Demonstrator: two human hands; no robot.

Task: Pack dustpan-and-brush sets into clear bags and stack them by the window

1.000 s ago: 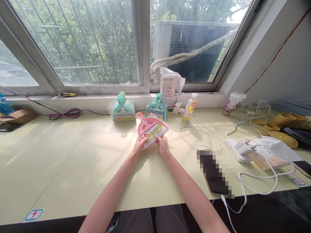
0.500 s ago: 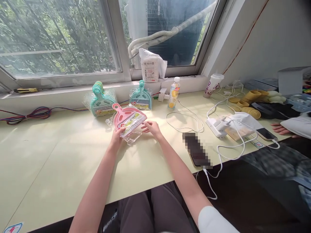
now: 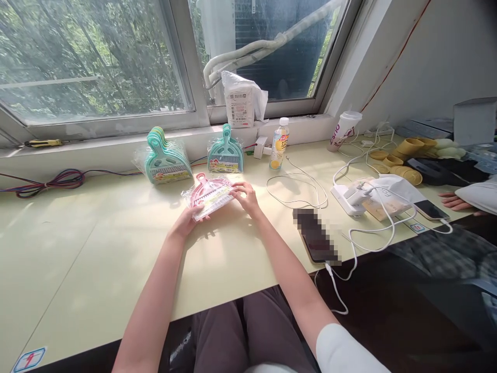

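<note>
A pink mini dustpan-and-brush set in clear wrap (image 3: 209, 194) is held low over the pale yellow table (image 3: 97, 259). My left hand (image 3: 189, 219) grips its near left corner, fingers closed on the wrap. My right hand (image 3: 245, 195) pinches its right edge. Behind it stand a stack of teal dustpan sets (image 3: 166, 161) and a single teal set (image 3: 225, 157), leaning by the window sill.
To the right lie a drink bottle (image 3: 279, 150), a white cable (image 3: 298, 187), a phone (image 3: 316, 241), a power strip with chargers (image 3: 355, 197), a cup (image 3: 343, 130) and yellow lids (image 3: 404, 160). Another person's hand (image 3: 452, 200) rests at far right. Coloured wires (image 3: 50, 181) lie left.
The pink set has been lowered and tilted flatter toward the table. My right hand, briefly off it half a second ago, has closed on its right edge. The camera swung right.
</note>
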